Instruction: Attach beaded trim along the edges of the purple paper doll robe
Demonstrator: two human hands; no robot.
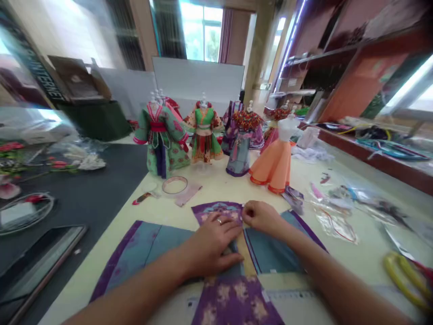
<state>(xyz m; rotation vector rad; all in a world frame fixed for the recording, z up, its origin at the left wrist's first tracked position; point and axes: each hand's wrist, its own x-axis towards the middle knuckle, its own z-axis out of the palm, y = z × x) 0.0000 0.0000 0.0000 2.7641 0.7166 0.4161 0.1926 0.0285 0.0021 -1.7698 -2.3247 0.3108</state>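
Purple cloth lies before flat left hand and pinched right hand, dressed mannequins beyond, scissors rightward.

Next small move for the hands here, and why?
Probably have the right hand press down the right edge of the upper purple cloth piece. Its curled fingers are at that edge, though whether they grip it is unclear, and the left hand lies palm-down over the piece's lower part, so it could likely brace it.
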